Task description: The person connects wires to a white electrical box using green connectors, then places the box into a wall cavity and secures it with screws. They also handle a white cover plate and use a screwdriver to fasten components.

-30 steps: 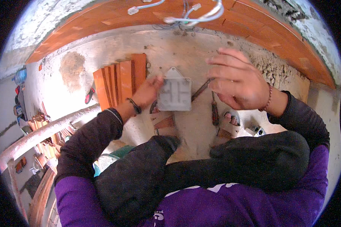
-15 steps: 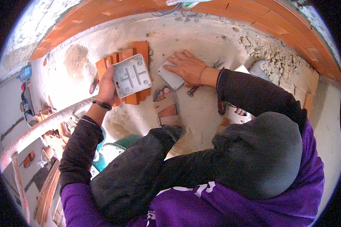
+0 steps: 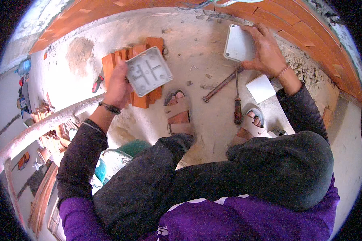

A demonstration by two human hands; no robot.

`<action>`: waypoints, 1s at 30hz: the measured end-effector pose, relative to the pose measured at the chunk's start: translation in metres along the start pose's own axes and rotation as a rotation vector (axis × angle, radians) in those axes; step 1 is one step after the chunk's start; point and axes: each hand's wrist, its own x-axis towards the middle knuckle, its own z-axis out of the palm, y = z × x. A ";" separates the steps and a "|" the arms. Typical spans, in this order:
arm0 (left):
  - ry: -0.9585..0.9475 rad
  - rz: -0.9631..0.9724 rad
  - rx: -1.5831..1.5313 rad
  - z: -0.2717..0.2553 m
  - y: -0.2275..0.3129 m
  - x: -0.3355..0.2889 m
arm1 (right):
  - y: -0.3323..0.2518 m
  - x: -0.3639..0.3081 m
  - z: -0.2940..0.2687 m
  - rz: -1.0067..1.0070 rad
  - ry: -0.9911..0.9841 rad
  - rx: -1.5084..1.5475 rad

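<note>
My left hand [image 3: 117, 86] is closed on the left edge of a grey square junction box [image 3: 149, 72], whose ribbed face points up, above stacked orange hollow bricks [image 3: 112, 62]. Farther off on the right, my right hand [image 3: 268, 52] grips a flat light-grey box cover [image 3: 239, 44] with small holes at its corners. Thumb and fingers hold the cover by its right side. Below that hand lie a rusty metal bar [image 3: 221, 86], a dark-handled screwdriver [image 3: 237, 106] and a white square piece [image 3: 261, 88].
An orange brick wall [image 3: 275, 14] runs along the far side, with cables [image 3: 213, 4] at its top. Broken rubble [image 3: 297, 66] lies at the right. A red-and-black handled tool [image 3: 97, 84] rests left of the bricks. A pale pole [image 3: 52, 120] crosses the left.
My right hand has lifted the cover from beside my left sandal and carried it right and away, uncovering the bar and screwdriver. The junction box has shifted slightly right and tilted.
</note>
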 end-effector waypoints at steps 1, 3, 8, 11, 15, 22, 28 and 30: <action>-0.011 -0.017 0.033 0.010 -0.004 0.007 | -0.001 -0.005 -0.007 0.020 -0.010 0.012; -0.039 -0.044 0.108 0.036 -0.011 0.022 | -0.014 -0.013 -0.020 0.004 -0.031 0.095; -0.292 -0.062 0.244 0.095 -0.017 0.046 | -0.059 -0.021 -0.027 -0.146 -0.020 0.204; -0.396 -0.101 0.102 0.134 -0.003 0.042 | -0.073 -0.023 -0.019 -0.161 -0.027 0.231; -0.451 -0.116 -0.062 0.146 -0.006 0.044 | -0.082 -0.032 -0.009 -0.193 0.059 0.259; -0.372 0.097 0.287 0.141 -0.005 0.034 | -0.067 -0.033 0.007 -0.257 0.093 0.405; -0.236 0.246 0.557 0.111 0.004 0.022 | -0.021 -0.020 0.023 0.027 0.015 0.633; -0.201 0.231 0.567 0.101 0.006 0.016 | -0.002 -0.013 0.050 0.085 -0.065 0.596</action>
